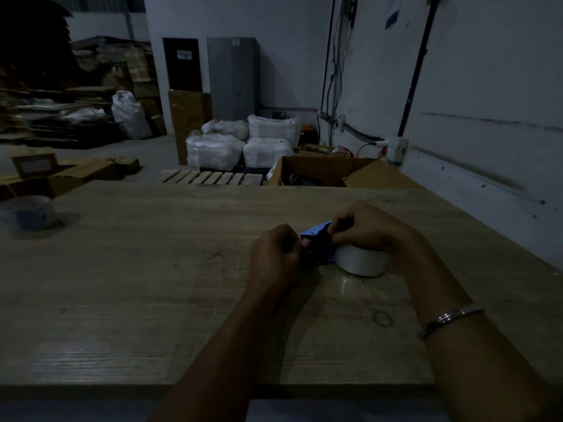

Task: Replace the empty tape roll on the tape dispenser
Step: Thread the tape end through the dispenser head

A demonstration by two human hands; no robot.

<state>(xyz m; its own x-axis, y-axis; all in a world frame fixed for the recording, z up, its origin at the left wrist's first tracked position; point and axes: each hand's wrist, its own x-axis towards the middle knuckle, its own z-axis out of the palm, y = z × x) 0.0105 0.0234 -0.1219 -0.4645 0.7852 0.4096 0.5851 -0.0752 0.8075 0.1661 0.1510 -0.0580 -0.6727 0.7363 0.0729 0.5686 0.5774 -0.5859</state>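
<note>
Both forearms reach forward over the wooden table (137, 269). Left hand (275, 254) — fingers curled — grips the blue tape dispenser (316, 236); right hand (364, 228) pinches its front, arched over the white tape roll (361, 260) mounted on it.

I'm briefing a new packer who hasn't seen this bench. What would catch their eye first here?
Two hands meet mid-table: the left hand and right hand both grip a blue tape dispenser, beside a white tape roll. Another tape roll sits at the table's far left edge.
</note>
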